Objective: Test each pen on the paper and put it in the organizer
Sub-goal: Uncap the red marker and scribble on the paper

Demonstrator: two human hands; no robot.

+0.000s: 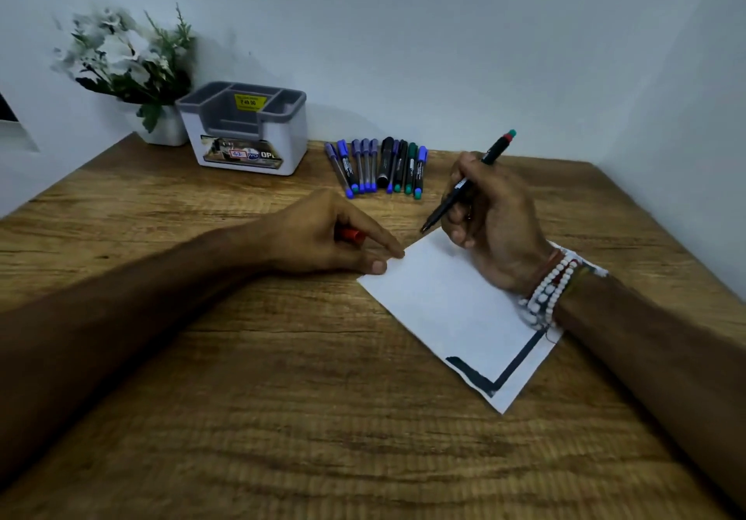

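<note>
My right hand (494,221) grips a black pen (470,178) with a red and green end, uncapped, its tip just off the far corner of the white paper (436,301). My left hand (323,233) holds a red cap (350,235) in its curled fingers while its fingertips press the paper's left corner. A row of several capped pens (377,166), blue, black and green, lies on the wooden table behind the paper. The grey and white organizer (244,128) stands at the back left with nothing visible inside it.
A white pot of white flowers (133,71) stands left of the organizer against the wall. The paper carries a thick dark line (504,366) along its near corner. Walls close the table (242,378) at the back and the right.
</note>
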